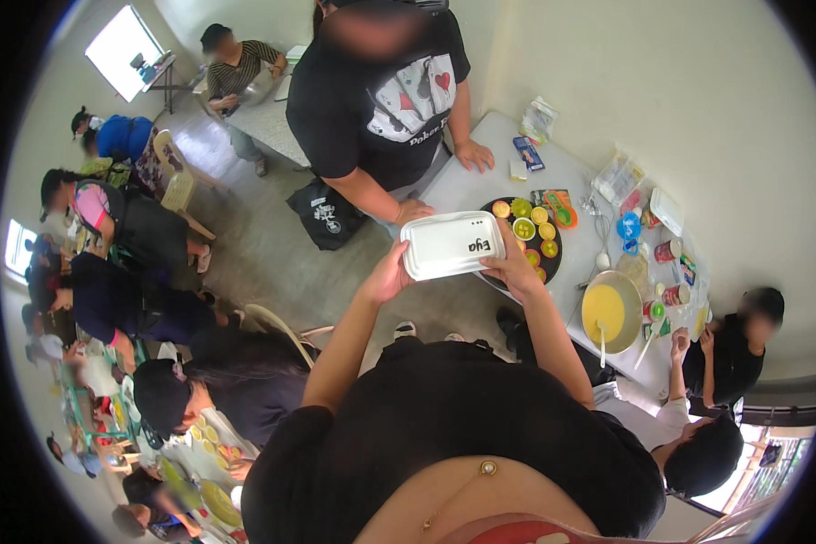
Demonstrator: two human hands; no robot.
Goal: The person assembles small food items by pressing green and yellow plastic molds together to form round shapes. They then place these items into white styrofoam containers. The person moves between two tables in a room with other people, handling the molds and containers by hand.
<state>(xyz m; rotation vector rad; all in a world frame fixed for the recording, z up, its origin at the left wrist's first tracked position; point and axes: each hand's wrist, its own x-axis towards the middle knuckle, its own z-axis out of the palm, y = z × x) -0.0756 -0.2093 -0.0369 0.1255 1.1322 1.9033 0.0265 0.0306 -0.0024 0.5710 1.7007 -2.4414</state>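
Observation:
A white lidded food container (451, 247) with dark handwriting on its lid is held up in front of me. My left hand (389, 275) grips its left end, and my right hand (517, 270) is closed on its right end near the front. The lid looks shut, so the contents are hidden. Just beyond my right hand lies a round black tray (554, 266) with several small cakes in coloured cups. A co-worker in a black shirt faces me across; one of their hands (414, 212) is close behind the container, and I cannot tell whether it touches.
On the grey table (462, 188) at right are a large bowl of yellow batter (610, 313) with a spoon in it, a whisk (602, 228), cans and packets. A black bag (325, 215) lies on the floor. People work on the left and sit at lower right.

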